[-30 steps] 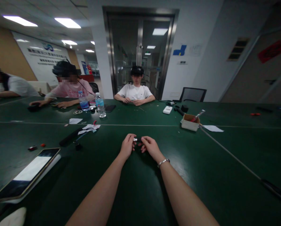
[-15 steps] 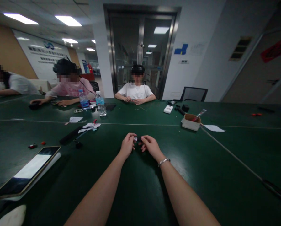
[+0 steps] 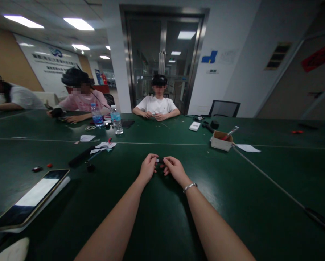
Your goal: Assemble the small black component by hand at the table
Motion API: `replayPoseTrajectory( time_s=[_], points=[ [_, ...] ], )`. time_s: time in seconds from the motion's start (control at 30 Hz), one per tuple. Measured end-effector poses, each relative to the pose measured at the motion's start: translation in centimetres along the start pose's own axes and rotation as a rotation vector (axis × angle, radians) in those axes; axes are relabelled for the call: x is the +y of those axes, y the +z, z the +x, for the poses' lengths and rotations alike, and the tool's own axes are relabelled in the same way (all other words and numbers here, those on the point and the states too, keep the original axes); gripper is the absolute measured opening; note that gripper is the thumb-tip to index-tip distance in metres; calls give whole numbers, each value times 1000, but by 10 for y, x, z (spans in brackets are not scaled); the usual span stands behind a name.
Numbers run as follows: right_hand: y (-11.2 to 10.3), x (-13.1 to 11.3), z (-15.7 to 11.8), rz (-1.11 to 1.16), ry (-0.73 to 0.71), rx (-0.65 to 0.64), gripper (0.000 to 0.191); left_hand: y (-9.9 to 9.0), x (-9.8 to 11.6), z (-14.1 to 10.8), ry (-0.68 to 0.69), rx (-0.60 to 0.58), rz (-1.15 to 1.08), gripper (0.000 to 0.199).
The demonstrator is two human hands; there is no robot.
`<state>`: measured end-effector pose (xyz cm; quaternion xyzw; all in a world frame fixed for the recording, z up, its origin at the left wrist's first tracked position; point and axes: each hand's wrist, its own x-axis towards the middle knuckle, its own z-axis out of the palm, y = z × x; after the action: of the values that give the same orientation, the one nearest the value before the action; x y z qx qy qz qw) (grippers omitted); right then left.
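Note:
Just above the green table (image 3: 162,217), my left hand (image 3: 148,168) and my right hand (image 3: 173,169) meet near the middle of the view. Between their fingertips is a small dark object with a shiny metallic end (image 3: 159,161). The metallic end lies at my left fingers, which are closed on it. My right thumb and forefinger pinch the dark end. The object is too small to identify, and fingers cover part of it. A silver bracelet (image 3: 190,187) circles my right wrist.
A phone (image 3: 33,197) lies at the left, with small red pieces (image 3: 49,165) behind it. Crumpled paper (image 3: 103,146) and two bottles (image 3: 116,120) stand farther back. At the right is a small box (image 3: 221,141). A person (image 3: 157,105) sits opposite; others sit at the left.
My hands and the small object have hardly moved. At the left, the person in pink has lifted a hand with a dark object and shifted it to the right.

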<state>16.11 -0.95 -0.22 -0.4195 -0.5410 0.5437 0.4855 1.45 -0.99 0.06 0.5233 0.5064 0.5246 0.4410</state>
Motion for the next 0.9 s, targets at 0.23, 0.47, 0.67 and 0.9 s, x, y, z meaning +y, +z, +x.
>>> replayPoseTrajectory(
  time_s=[0.23, 0.47, 0.67, 0.9],
  points=[
    [1, 0, 0, -22, -16, 0, 32, 0, -4, 2, 11, -3, 72, 25],
    [2, 0, 0, -37, -17, -3, 30, -2, -2, 0, 24, -9, 64, 27],
    [1, 0, -1, -30, -7, -4, 30, -3, 2, -3, 12, -26, 69, 26],
    [1, 0, -1, -28, -23, -2, 30, -3, 2, -4, 14, -43, 44, 25]
  ],
)
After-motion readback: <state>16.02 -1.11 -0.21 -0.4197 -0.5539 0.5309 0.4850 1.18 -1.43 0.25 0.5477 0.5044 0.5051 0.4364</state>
